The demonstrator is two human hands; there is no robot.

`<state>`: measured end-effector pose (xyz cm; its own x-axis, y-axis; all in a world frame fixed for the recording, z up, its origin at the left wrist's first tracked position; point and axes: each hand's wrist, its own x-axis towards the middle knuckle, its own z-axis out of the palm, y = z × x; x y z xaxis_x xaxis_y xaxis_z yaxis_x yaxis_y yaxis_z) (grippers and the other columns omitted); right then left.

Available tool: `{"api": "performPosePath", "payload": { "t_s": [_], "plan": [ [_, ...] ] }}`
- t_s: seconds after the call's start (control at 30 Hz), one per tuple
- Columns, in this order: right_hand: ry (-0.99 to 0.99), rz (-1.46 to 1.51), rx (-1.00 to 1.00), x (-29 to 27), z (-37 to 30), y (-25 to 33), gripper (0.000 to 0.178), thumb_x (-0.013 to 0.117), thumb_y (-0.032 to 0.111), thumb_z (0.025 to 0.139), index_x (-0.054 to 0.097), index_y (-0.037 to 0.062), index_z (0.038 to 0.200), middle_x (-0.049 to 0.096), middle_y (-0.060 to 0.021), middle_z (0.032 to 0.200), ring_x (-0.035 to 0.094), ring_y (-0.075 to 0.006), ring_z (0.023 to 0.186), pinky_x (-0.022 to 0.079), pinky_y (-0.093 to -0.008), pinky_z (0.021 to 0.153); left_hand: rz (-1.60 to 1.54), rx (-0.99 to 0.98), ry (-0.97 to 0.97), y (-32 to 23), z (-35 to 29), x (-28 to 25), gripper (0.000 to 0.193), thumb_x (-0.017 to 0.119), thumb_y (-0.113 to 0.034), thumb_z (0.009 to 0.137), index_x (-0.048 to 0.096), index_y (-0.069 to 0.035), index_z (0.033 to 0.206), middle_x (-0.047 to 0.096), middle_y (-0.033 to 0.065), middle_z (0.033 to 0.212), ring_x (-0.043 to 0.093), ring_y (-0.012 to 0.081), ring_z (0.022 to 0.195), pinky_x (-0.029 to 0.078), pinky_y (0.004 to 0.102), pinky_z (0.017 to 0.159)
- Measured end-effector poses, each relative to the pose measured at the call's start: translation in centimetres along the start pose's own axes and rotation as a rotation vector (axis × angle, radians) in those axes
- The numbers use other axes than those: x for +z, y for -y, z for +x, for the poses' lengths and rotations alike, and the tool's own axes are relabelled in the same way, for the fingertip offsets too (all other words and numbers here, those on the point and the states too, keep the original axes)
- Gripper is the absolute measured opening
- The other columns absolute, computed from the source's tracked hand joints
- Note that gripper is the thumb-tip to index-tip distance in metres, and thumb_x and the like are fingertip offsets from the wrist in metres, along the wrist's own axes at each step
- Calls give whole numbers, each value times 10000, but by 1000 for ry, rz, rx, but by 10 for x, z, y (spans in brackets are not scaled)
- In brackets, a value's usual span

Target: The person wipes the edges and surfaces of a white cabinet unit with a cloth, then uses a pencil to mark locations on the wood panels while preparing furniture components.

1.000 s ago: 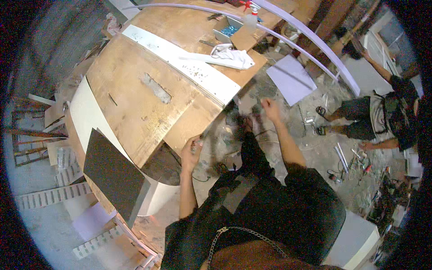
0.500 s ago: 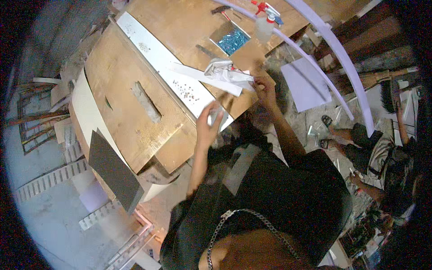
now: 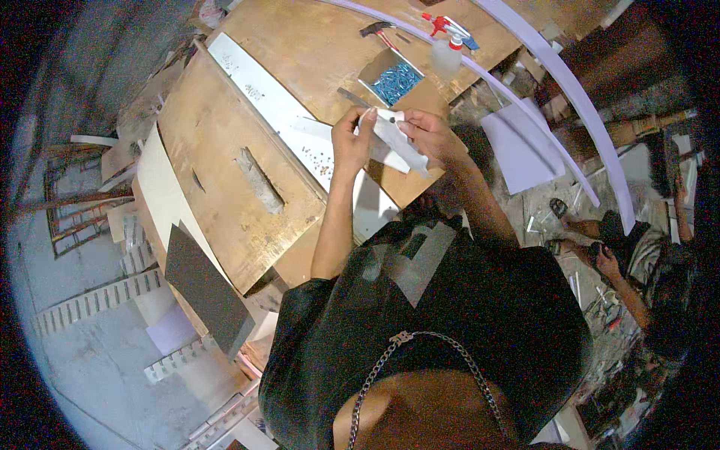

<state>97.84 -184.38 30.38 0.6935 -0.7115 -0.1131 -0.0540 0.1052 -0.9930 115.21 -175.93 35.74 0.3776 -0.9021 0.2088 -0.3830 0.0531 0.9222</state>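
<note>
Between both hands, above the near end of the workbench, is a crumpled white cloth [image 3: 391,129] with a small dark spot. My left hand [image 3: 351,142] pinches its left side. My right hand [image 3: 433,136] grips its right side with bent fingers, and a loose end hangs below. Under the hands lies a thin white strip [image 3: 315,129], partly hidden. It crosses a long white board [image 3: 279,112] carrying scattered small dark bits. Just beyond the hands stands an open box of small blue screw-like pieces [image 3: 397,82].
A red-handled hammer [image 3: 377,30] and a spray bottle [image 3: 447,56] with a red trigger lie farther back. Long curved lilac strips [image 3: 577,97] arc along the right. A dark panel [image 3: 206,289] leans at the bench's left side. Another person [image 3: 630,277] is low at the right.
The cloth has come up off the bench into both hands. My left hand has left the white board's near end and moved up to the cloth; my right hand has shifted slightly inward.
</note>
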Motion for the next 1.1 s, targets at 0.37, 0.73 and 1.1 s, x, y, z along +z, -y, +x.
{"api": "performPosePath", "payload": {
  "t_s": [0.37, 0.73, 1.1],
  "plan": [
    [-70, 124, -250, 56, 24, 11, 200, 641, 233, 917, 609, 51, 994, 632, -20, 841, 580, -102, 766, 477, -274, 698, -200, 22, -55, 0, -3, -31, 160, 628, -180, 924, 603, -24, 908, 615, 3, 781, 539, 64, 719, 438, 230, 645],
    [-445, -429, -133, 67, 31, 29, 180, 620, 176, 885, 617, 58, 1020, 674, -122, 811, 652, -242, 732, 516, -358, 720, 207, 159, -158, -3, -11, -18, 140, 606, -127, 887, 640, 1, 934, 666, 98, 862, 631, 223, 724, 495, 312, 686],
    [-362, -528, -262, 62, 59, -37, 206, 599, 230, 880, 642, 59, 987, 660, -95, 754, 608, -179, 670, 492, -333, 640, -138, 25, -402, 34, -5, 37, 190, 502, -173, 957, 569, -8, 889, 638, 151, 813, 635, 290, 711, 497, 352, 669]
  ]
}}
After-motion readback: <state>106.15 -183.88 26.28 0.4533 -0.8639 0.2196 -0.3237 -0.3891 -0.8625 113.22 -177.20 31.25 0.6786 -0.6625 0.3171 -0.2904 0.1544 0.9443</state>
